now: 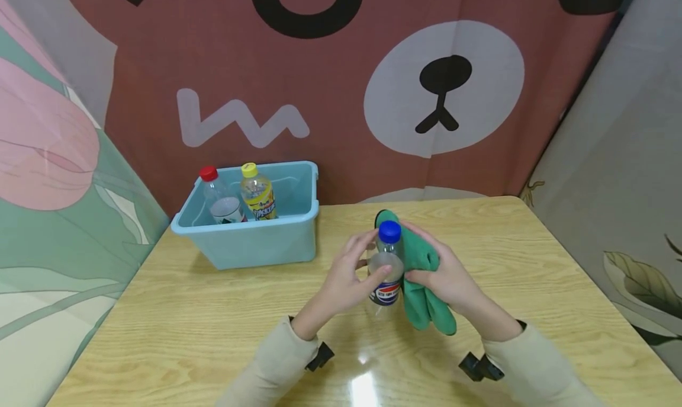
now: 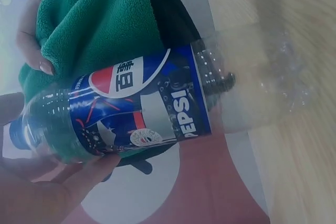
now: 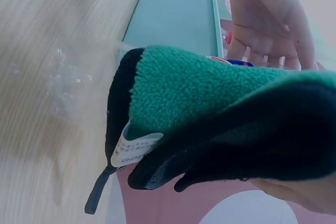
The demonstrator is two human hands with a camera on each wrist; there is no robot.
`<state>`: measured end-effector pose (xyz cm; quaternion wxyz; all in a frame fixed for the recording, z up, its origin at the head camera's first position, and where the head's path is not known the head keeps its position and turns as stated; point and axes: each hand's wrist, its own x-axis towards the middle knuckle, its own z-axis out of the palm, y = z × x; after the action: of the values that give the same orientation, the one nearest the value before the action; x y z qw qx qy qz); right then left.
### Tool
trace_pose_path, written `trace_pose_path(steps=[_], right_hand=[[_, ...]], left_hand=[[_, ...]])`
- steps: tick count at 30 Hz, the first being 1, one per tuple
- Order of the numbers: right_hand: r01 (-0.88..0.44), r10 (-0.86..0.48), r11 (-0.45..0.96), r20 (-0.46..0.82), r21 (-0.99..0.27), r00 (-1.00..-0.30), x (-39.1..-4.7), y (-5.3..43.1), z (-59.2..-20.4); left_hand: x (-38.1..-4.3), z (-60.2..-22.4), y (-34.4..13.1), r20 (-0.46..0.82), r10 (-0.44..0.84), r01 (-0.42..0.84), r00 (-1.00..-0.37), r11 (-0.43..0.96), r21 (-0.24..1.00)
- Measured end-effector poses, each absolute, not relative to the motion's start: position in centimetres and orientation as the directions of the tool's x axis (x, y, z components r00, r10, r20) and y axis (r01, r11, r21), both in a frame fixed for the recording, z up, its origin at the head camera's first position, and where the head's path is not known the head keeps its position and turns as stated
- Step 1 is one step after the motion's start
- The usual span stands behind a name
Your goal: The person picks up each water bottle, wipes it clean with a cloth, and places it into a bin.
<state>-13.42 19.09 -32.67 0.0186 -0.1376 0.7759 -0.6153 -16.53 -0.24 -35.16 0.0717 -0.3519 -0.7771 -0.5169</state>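
Observation:
A clear plastic Pepsi bottle (image 1: 386, 276) with a blue cap (image 1: 389, 231) is held by my left hand (image 1: 348, 279), thumb and fingers round its upper part. It looks see-through, and its blue label (image 2: 136, 103) faces the left wrist view. My right hand (image 1: 447, 271) grips a folded green cloth (image 1: 421, 265) against the bottle's right side. In the right wrist view the fluffy cloth (image 3: 184, 93) with its black edge and white tag hides most of the bottle and the right fingers. The bottle's base is close to the table; contact is hard to tell.
A light blue bin (image 1: 261, 241) stands at the back left of the wooden table (image 1: 224, 330). Inside it are a red-capped bottle (image 1: 219, 196) and a yellow-capped bottle (image 1: 258, 194). A curtain with a bear face (image 1: 341, 99) hangs behind the table.

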Motion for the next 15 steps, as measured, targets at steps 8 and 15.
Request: trace_pose_path(steps=[8,15], right_hand=[[-0.187,-0.260,0.237,0.123,-0.953,-0.958,-13.56,19.12,-32.48],[-0.173,-0.296,0.264,0.091,-0.949,-0.951,-13.64,19.37,-32.49]], left_hand=[[-16.41,-35.10,-0.01,0.492,0.452,0.635,-0.744,0.250,0.731],[-16.35,-35.13,0.23,0.495,0.465,0.642,-0.734,0.236,0.730]])
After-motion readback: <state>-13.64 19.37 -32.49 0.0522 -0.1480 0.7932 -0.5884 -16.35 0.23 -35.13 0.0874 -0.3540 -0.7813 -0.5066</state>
